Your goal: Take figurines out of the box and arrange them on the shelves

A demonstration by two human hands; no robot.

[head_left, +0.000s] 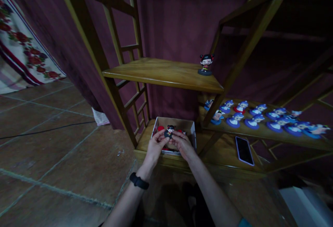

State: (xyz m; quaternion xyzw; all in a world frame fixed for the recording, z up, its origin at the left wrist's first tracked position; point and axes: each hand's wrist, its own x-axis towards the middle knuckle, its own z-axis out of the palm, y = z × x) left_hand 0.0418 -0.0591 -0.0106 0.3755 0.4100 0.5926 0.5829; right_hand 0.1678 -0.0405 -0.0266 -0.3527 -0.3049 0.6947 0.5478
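Between my two hands is a small figurine [170,131] with black hair buns and a dark round base. My left hand [156,143] grips it by the base on the left, fingers closed. From the other side, the closed fingers of my right hand [182,143] hold it too. Both hands are over a white-rimmed cardboard box [193,135] on the bottom shelf, with red items partly visible inside. A similar figurine [206,64] with black buns stands upright at the right end of the shelf board above.
Several purple-and-white figurines [256,120] stand on the shelf to the right. A phone [244,150] lies on the bottom board below them. The wooden shelf board [158,71] overhangs the box, with an upright post [111,92] at its left. A cable [47,130] crosses the tiled floor.
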